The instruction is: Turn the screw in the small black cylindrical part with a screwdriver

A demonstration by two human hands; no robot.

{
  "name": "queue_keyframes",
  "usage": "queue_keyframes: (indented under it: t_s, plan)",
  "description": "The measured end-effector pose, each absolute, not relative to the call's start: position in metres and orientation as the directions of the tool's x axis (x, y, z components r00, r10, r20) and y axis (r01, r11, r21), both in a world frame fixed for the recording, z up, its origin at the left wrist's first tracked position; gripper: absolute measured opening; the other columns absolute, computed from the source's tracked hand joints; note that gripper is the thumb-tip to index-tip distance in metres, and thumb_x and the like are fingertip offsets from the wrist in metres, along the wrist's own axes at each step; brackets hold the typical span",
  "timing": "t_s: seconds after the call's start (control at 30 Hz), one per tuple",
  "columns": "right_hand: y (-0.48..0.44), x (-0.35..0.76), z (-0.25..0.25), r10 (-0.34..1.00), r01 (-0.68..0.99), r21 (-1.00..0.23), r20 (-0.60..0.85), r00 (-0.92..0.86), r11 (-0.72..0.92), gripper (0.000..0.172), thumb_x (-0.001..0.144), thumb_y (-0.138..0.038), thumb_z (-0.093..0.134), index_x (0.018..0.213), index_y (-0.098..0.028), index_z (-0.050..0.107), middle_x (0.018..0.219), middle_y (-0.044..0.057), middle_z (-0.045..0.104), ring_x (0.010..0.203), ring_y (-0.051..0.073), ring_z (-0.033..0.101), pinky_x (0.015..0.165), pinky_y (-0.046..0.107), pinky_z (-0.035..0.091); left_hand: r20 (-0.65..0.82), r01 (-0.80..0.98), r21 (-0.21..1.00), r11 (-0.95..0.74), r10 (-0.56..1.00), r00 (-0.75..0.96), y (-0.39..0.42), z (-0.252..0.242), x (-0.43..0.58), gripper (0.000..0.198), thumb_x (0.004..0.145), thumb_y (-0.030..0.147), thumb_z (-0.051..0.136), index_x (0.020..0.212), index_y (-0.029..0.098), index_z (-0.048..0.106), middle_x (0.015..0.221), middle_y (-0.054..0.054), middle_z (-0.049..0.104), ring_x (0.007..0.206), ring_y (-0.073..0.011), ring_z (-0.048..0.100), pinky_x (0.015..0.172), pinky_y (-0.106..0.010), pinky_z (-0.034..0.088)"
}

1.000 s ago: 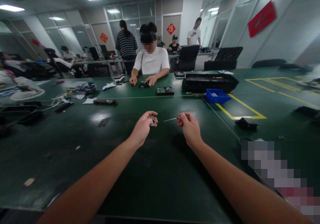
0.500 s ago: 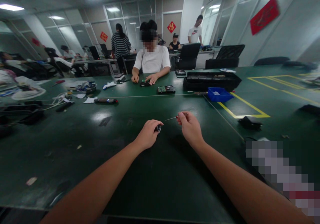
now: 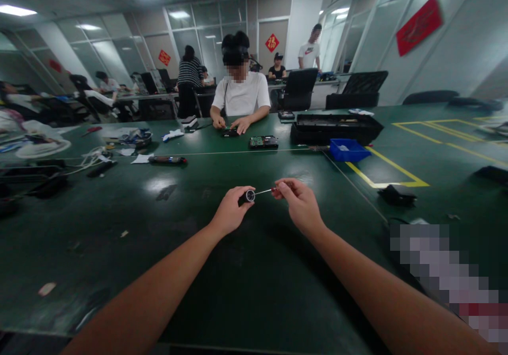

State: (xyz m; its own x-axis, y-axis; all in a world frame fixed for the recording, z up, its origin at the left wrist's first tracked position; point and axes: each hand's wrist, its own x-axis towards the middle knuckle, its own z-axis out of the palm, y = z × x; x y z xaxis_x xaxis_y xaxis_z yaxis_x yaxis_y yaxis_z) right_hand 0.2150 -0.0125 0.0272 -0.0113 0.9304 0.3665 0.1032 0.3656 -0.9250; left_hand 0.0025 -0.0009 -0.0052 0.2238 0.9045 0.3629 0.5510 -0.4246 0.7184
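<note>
My left hand (image 3: 230, 210) is closed around a small black cylindrical part (image 3: 250, 196), whose round open end, with a pale rim, faces me and to the right. In my right hand (image 3: 297, 199) I pinch the red handle of a screwdriver (image 3: 263, 191). Its thin metal shaft points left, and the tip reaches the rim or opening of the cylinder; whether it goes inside I cannot tell. Both hands are held above the green table (image 3: 238, 291). My right fingers hide most of the handle.
Across the table a person in a white shirt (image 3: 241, 96) handles a small circuit device. Near them lie a green circuit board in a casing (image 3: 263, 142), a long black housing (image 3: 337, 128) and a blue bin (image 3: 349, 149). A black block (image 3: 397, 194) sits to the right, a dark tool (image 3: 168, 160) to the left.
The screwdriver has moved left, so its tip now meets the cylinder. My left hand has turned the cylinder's open end more toward me.
</note>
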Motion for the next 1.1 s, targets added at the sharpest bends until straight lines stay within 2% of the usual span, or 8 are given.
queue_keyframes:
  t_s: [0.27,0.4,0.53,0.67,0.8,0.87,0.97,1.1]
  plan:
    - [-0.016,0.213,0.033,0.929,0.252,-0.901,0.370,0.017,0.354,0.030,0.091,-0.050,0.059,0.093,-0.022,0.068,0.082,0.005,0.075,0.076,0.021,0.070,0.074,0.036,0.052,0.358,0.556,0.721,-0.415,0.909,0.215,-0.002,-0.005,0.004,0.041,0.087,0.015,0.066,0.127,0.024,0.063,0.130,-0.006,0.064,0.123,-0.0237,0.056,0.111,-0.044,0.039]
    - [-0.020,0.213,0.039,0.926,0.486,-0.823,0.372,0.067,0.295,0.039,0.090,-0.057,0.059,0.070,-0.023,0.066,0.061,0.001,0.067,0.057,0.017,0.061,0.061,0.032,0.044,0.367,0.580,0.698,-0.420,0.905,0.213,-0.003,-0.003,0.004,0.040,0.087,0.017,0.067,0.126,0.023,0.064,0.128,-0.008,0.065,0.122,-0.0253,0.057,0.110,-0.044,0.041]
    - [-0.021,0.214,0.040,0.916,0.588,-0.758,0.395,0.069,0.283,0.050,0.090,-0.062,0.058,0.057,-0.024,0.058,0.051,0.000,0.061,0.049,0.016,0.054,0.057,0.032,0.038,0.370,0.598,0.674,-0.434,0.899,0.235,-0.004,-0.002,0.003,0.038,0.087,0.018,0.069,0.125,0.023,0.065,0.125,-0.007,0.066,0.119,-0.0259,0.057,0.108,-0.044,0.042]
    - [-0.019,0.214,0.037,0.911,0.574,-0.754,0.412,0.032,0.321,0.043,0.091,-0.059,0.059,0.066,-0.024,0.063,0.057,0.000,0.065,0.052,0.017,0.056,0.057,0.032,0.038,0.373,0.598,0.671,-0.438,0.897,0.239,-0.004,-0.003,0.003,0.038,0.087,0.018,0.069,0.124,0.024,0.066,0.124,-0.006,0.066,0.119,-0.0252,0.057,0.107,-0.043,0.042]
    - [-0.019,0.213,0.035,0.907,0.425,-0.812,0.417,-0.055,0.399,0.018,0.091,-0.041,0.060,0.091,-0.024,0.068,0.077,0.002,0.072,0.070,0.020,0.067,0.066,0.032,0.046,0.381,0.603,0.668,-0.436,0.896,0.227,-0.002,-0.003,0.001,0.038,0.087,0.017,0.069,0.124,0.024,0.065,0.123,-0.006,0.066,0.118,-0.0245,0.057,0.106,-0.043,0.042]
    - [-0.020,0.213,0.035,0.909,0.378,-0.830,0.409,-0.086,0.410,0.013,0.090,-0.033,0.060,0.096,-0.024,0.067,0.084,0.002,0.074,0.075,0.021,0.068,0.069,0.033,0.047,0.375,0.608,0.664,-0.434,0.898,0.231,-0.002,-0.003,0.000,0.038,0.087,0.017,0.069,0.124,0.024,0.066,0.123,-0.006,0.066,0.118,-0.0249,0.057,0.106,-0.043,0.042]
    - [-0.022,0.213,0.036,0.913,0.399,-0.825,0.394,-0.104,0.401,0.016,0.092,-0.036,0.058,0.094,-0.024,0.069,0.082,0.002,0.073,0.074,0.020,0.067,0.068,0.033,0.047,0.366,0.613,0.662,-0.431,0.900,0.237,-0.002,-0.002,0.000,0.038,0.087,0.017,0.069,0.124,0.024,0.065,0.123,-0.007,0.066,0.118,-0.0253,0.057,0.107,-0.044,0.042]
    - [-0.020,0.212,0.035,0.929,0.458,-0.815,0.364,-0.073,0.355,0.032,0.098,-0.045,0.048,0.089,-0.023,0.068,0.067,0.001,0.068,0.063,0.019,0.065,0.063,0.032,0.045,0.366,0.613,0.661,-0.432,0.899,0.240,-0.002,-0.002,0.000,0.039,0.087,0.018,0.069,0.125,0.023,0.065,0.124,-0.006,0.066,0.118,-0.0250,0.057,0.107,-0.043,0.042]
